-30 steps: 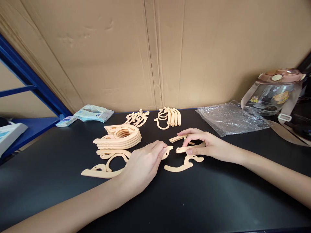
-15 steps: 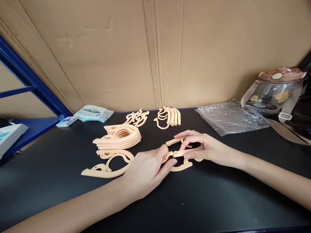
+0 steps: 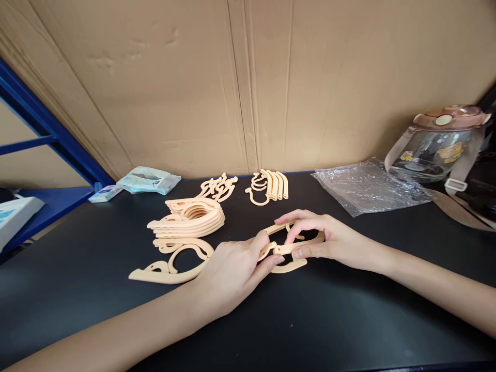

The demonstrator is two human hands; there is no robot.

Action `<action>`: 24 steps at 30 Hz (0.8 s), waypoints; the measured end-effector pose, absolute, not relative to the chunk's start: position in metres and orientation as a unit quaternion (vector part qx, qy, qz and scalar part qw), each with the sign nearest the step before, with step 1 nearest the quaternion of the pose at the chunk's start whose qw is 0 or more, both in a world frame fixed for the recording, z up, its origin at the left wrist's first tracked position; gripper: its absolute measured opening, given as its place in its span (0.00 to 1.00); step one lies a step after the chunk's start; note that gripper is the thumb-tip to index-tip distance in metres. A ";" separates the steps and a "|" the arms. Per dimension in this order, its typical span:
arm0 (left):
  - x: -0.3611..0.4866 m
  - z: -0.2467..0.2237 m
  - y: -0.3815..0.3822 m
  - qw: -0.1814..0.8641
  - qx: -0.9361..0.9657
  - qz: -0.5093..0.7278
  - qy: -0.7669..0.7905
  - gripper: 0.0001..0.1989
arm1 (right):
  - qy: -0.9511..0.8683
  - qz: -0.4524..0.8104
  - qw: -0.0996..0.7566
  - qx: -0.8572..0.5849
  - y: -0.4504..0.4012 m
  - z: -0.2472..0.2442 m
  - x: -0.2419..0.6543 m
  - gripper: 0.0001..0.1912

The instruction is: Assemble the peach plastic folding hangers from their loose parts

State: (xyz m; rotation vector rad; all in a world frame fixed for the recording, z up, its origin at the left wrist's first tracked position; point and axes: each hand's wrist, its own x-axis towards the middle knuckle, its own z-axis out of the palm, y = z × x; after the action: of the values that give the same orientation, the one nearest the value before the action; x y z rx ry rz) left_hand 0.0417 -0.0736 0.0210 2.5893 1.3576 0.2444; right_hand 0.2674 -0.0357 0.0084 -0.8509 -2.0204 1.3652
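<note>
My left hand (image 3: 236,271) is closed on a beige plastic hanger hook (image 3: 266,251), whose holed end shows past the fingers. Between thumb and fingers, my right hand (image 3: 321,235) grips a beige hanger arm (image 3: 287,248). The arm's tip meets the hook's end. A second arm (image 3: 276,230) lies behind it under my right fingertips. Below the hands a curved beige piece (image 3: 290,266) rests on the table, partly hidden. Left of my left hand is a folded hanger (image 3: 163,277), with a stack of similar folded hangers (image 3: 194,222) behind it.
On the black table (image 3: 290,330), loose hooks (image 3: 219,187) and a row of hanger arms (image 3: 274,185) lie at the back. A clear plastic bag (image 3: 372,188) and a strapped bottle (image 3: 437,150) are at right. A tissue pack (image 3: 149,181) sits back left, near a blue frame (image 3: 58,129).
My right hand has shifted slightly left with the hanger arm, bringing its tip up against the hook's end. My left hand has barely moved.
</note>
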 end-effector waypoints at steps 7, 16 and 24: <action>0.041 0.019 -0.073 0.078 0.895 0.064 0.435 0.09 | -0.752 0.510 0.275 -0.315 -0.036 0.008 0.266 0.07; 0.038 0.016 -0.072 -0.028 0.923 0.012 0.382 0.08 | -0.779 0.486 0.255 -0.304 -0.037 0.007 0.268 0.07; 0.039 0.018 -0.073 -0.153 0.924 0.024 0.350 0.10 | -0.803 0.460 0.243 -0.290 -0.037 0.010 0.268 0.08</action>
State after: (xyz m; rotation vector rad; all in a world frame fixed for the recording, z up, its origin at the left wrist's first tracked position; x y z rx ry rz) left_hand 0.0394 -0.0725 0.0176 3.2246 1.2203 0.0830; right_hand 0.2676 -0.0373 0.0096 -0.7930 -2.1940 1.2569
